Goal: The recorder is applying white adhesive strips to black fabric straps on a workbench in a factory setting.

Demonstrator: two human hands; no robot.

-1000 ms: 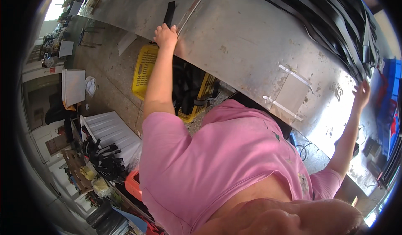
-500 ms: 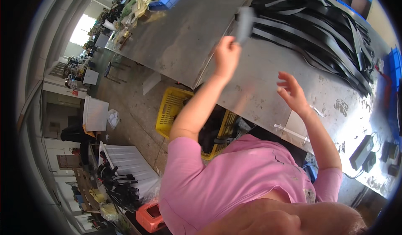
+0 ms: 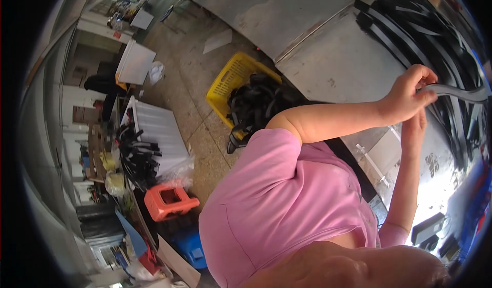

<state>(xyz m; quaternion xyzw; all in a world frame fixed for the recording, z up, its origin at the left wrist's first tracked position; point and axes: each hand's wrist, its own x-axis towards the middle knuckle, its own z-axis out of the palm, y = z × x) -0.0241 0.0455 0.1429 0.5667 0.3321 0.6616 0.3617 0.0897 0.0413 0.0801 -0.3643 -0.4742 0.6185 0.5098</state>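
My left hand (image 3: 405,99) is closed with thumb and fingers pinched on a flat grey strip (image 3: 458,92), which runs off to the right across the pile. Just behind and below it, my right hand (image 3: 416,123) is mostly covered by the left, so its fingers do not show. Beyond both hands, a heap of long black and grey strips (image 3: 402,36) lies spread over the metal table (image 3: 323,67). The strip in my left hand passes above this heap.
On the floor at the left of the table stands a yellow crate (image 3: 224,83) with black strips in it. An orange stool (image 3: 169,203) and a white bin (image 3: 159,129) are further left. A dark box-shaped device (image 3: 428,228) sits at the table's right side.
My left hand has swung right from the table's middle to the strip pile, with the strip in it. My right hand has come up beside it. The view has turned left.
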